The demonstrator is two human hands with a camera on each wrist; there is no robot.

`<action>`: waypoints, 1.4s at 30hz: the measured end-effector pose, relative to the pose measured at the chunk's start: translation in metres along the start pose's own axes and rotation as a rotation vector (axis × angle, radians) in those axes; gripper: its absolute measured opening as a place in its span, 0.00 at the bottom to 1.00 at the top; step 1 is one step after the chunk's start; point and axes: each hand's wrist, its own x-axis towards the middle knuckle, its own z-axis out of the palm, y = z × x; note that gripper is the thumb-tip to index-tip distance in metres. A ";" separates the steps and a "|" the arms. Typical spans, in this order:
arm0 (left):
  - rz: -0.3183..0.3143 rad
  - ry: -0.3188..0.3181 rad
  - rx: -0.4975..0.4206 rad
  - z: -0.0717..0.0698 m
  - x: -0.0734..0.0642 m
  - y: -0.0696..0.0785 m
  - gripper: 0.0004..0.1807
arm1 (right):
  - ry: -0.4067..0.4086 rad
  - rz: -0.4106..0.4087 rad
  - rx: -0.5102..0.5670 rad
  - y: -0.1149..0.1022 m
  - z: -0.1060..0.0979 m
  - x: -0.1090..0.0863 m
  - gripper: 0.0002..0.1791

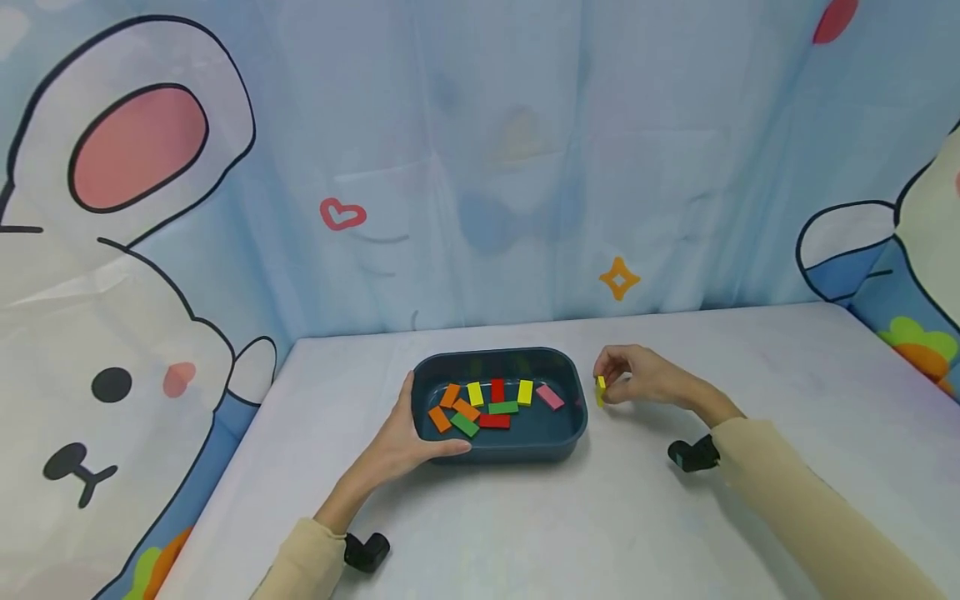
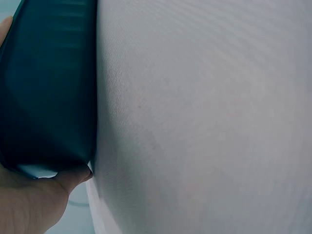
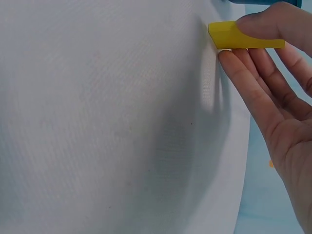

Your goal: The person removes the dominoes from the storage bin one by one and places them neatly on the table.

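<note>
My left hand (image 1: 406, 435) holds the left end of a dark blue plastic basin (image 1: 517, 454), thumb along the near rim and fingers at the outer left side. In the left wrist view the basin's wall (image 2: 48, 97) fills the upper left, with part of the hand (image 2: 36, 202) against its end. Just right of the basin, my right hand (image 1: 637, 375) pinches a yellow domino-like block (image 3: 224, 35) between thumb and fingers, held on end close over the table. Inside the basin lie several similar blocks: orange, green, red, yellow and a pink block (image 1: 550, 397).
A white cloth covers the table (image 1: 525, 533). Behind it hangs a light blue curtain (image 1: 480, 167) with cartoon prints. Black wrist mounts sit at the left cuff (image 1: 366, 552) and the right cuff (image 1: 693, 454).
</note>
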 end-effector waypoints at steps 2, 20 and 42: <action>0.001 0.003 -0.005 0.000 0.001 0.001 0.76 | 0.004 -0.001 -0.016 0.000 -0.001 0.000 0.16; -0.007 -0.007 -0.012 -0.005 0.002 0.005 0.76 | 0.092 -0.141 -0.166 -0.059 -0.034 0.004 0.16; 0.032 -0.039 -0.093 0.011 0.003 0.008 0.74 | -0.239 -0.315 -0.547 -0.173 0.039 0.073 0.09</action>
